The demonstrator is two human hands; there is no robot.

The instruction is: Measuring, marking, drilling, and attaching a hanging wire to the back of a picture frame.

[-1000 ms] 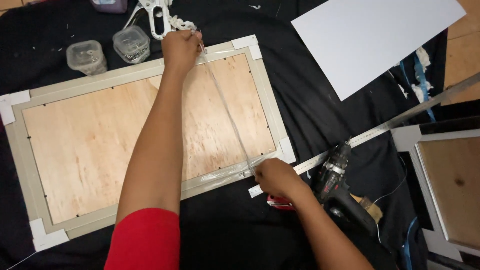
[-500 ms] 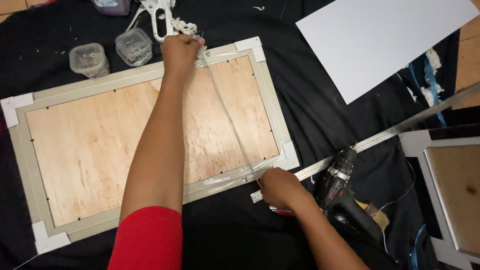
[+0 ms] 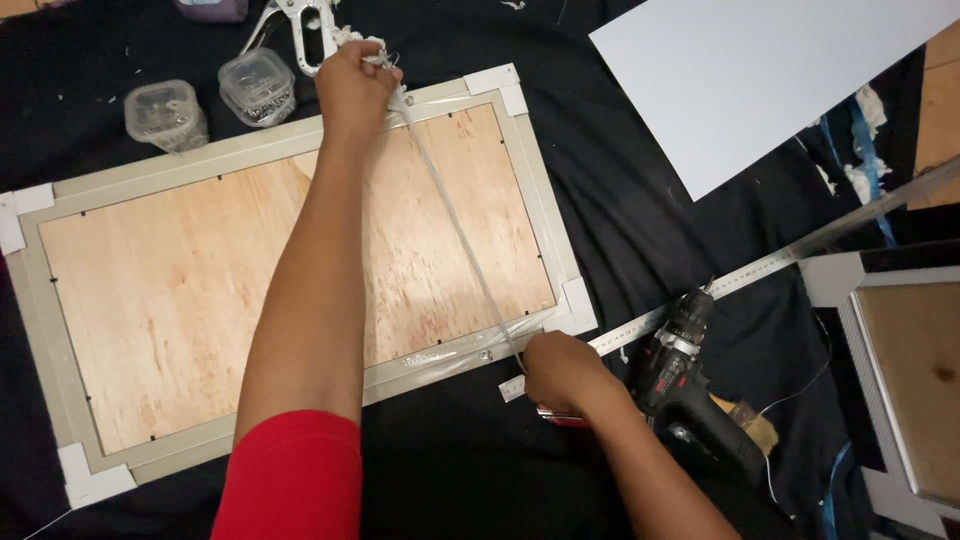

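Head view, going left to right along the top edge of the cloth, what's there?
Round clear jar → square clear jar → metal pliers → left hand gripping wire → white board.

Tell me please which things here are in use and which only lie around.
In use: left hand, right hand, the thin wire stretched between them, the picture frame with its wooden backing.

Lying about: cordless drill, metal ruler, two small plastic containers, white board.

Two bare forearms. Left arm: short red sleeve (image 3: 295, 470) covering upper arm, ending above elbow. Right arm: no sleeve visible. Left hand (image 3: 352, 85), right hand (image 3: 560, 370): bare, no gloves, no rings visible.
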